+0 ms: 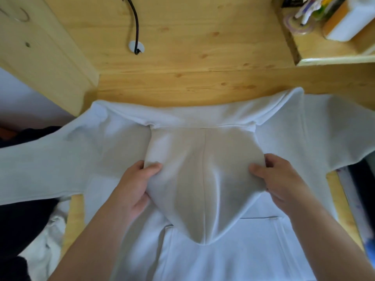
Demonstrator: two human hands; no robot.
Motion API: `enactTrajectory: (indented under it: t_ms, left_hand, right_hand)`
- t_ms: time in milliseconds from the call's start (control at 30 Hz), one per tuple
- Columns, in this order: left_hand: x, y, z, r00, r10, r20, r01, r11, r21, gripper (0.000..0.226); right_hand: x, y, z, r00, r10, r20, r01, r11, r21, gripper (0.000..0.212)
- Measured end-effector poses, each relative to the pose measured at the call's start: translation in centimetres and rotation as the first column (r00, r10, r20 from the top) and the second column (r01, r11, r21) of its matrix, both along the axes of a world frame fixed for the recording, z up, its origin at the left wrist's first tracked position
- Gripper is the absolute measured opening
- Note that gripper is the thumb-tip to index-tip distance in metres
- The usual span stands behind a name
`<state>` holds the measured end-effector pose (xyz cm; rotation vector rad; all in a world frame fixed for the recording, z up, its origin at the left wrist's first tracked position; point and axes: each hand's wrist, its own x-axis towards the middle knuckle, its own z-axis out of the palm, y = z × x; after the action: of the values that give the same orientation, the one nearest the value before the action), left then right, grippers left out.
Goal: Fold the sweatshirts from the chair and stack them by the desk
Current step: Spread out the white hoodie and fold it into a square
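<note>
White hooded cotton sweatshirt (203, 256) on pine worktop (182, 86), frame centre; we see both hands (134, 185) (282, 179) gripping its hood (203, 179).

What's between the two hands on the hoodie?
In the head view, only the hood spans between the left hand and the right hand, folded down over the white sweatshirt; each hand grips one edge.

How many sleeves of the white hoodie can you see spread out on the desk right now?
2. The left sleeve stretches out past the desk's left edge; the right sleeve stretches off to the right. Both cuffs are out of view.
</note>
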<state>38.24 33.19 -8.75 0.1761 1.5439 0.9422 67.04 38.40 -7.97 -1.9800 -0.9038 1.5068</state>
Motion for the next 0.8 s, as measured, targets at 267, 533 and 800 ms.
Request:
enactTrajectory:
  t_ms: [267, 533, 800]
  left_hand:
    - [1.1, 0.0, -1.5, 0.994, 0.100, -0.047, -0.099, 0.995, 0.031, 0.048]
    - [5.2, 1.8, -2.2, -0.124, -0.090, -0.988, 0.754, 0.639, -0.153, 0.055]
    - [4.5, 4.3, -7.1, -0.350, -0.304, -0.886, 0.723, 0.514, -0.462, 0.066]
  right_hand:
    - [2.4, 0.3, -1.1, 0.989, -0.147, 0.023, 0.145, 0.986, 0.085, 0.042]
    - [-2.5, 0.9, -0.9, 0.599, 0.035, 0.800, -0.676, 0.557, 0.482, 0.052]
    - [-3.1, 4.3, -6.4, 0.159, 0.435, 0.887, -0.855, 0.510, -0.096, 0.074]
